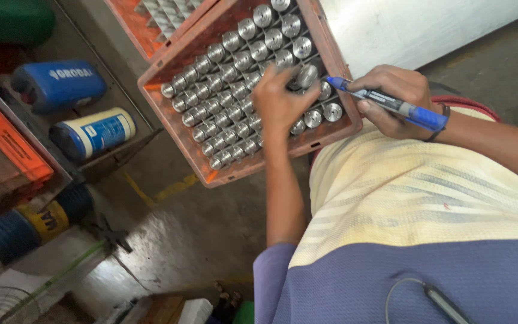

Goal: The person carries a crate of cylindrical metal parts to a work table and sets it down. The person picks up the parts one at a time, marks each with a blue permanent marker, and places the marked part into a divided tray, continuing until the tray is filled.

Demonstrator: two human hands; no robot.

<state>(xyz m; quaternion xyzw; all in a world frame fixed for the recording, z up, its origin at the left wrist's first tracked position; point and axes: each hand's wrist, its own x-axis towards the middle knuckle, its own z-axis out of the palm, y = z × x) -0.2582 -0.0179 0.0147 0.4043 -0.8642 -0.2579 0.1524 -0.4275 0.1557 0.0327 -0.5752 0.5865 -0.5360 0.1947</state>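
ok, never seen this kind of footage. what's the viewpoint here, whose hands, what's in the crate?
There is one picture, from a camera worn on a person's head, looking down past their own chest at their hands. No machine is involved: both hands are bare.

The orange crate is divided into cells, and nearly every cell holds an upright silver metal cylinder. A second orange crate sits behind it, partly cut off.

The left hand reaches into the crate with a grip on one cylinder, lifted a little and tilted. The right hand holds a blue marker, its tip pointing at that cylinder.

On the left are a blue container and a white and blue can, both lying on their sides.
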